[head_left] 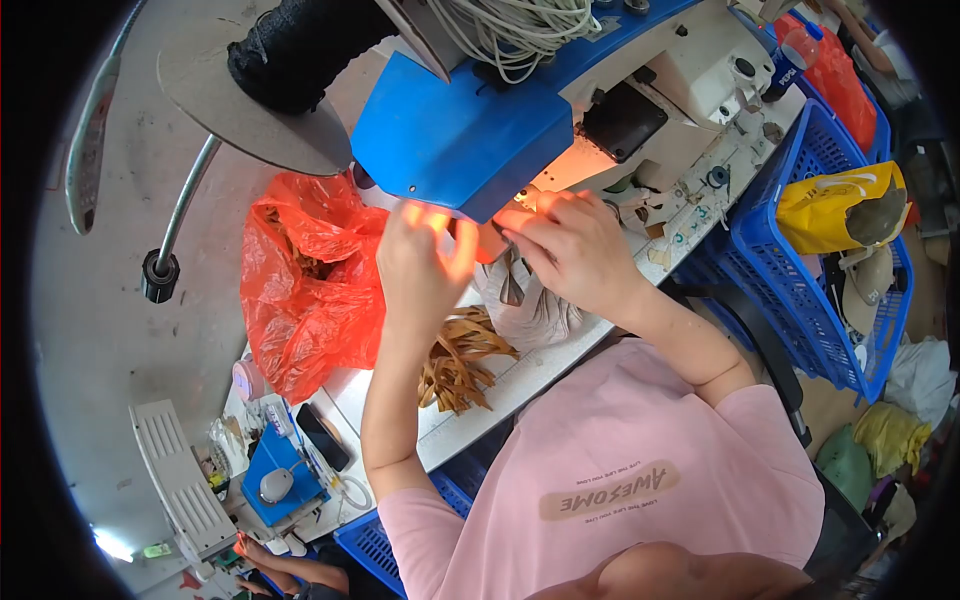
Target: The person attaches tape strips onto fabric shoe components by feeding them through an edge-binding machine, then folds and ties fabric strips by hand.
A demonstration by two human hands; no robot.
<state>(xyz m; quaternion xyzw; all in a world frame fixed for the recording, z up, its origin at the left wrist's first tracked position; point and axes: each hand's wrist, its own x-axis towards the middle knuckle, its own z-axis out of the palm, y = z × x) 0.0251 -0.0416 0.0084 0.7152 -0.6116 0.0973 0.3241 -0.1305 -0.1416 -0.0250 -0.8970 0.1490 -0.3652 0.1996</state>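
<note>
Sewing machine with the blue cover (455, 135) is up at 12 o'clock, and both hands are tucked in right under it where the light glows orange. Taking the middle of the view as the hub, btw.

Left hand (415, 265) sits at about 10 o'clock, close in: fingers bent and half hidden below the cover's edge, thumb standing a bit apart from them. Can't tell if it's pressing on or gripping anything.

Right hand (590, 250) is at 2 o'clock, fingers curled, with the thumb and forefinger brought in close together at the lit spot. Looks like a pinch, but whatever's between those tips is too small and glary to make out.

Just under the right hand, toward 3, there's a pale crumpled bundle (530, 310), cloth or plastic, can't say which. Brown strips (465, 365) lie in a loose tangle at 6 on the white tabletop (530, 362), beside the left forearm. Over at 9 is a red plastic bag (310, 320) with more brown stuff inside, partly behind that forearm.

Further out: black thread spool (300, 50) at 11, phone (322, 437) near 8, blue basket (800, 290) at 3 with a yellow bag (825, 210) in it.
</note>
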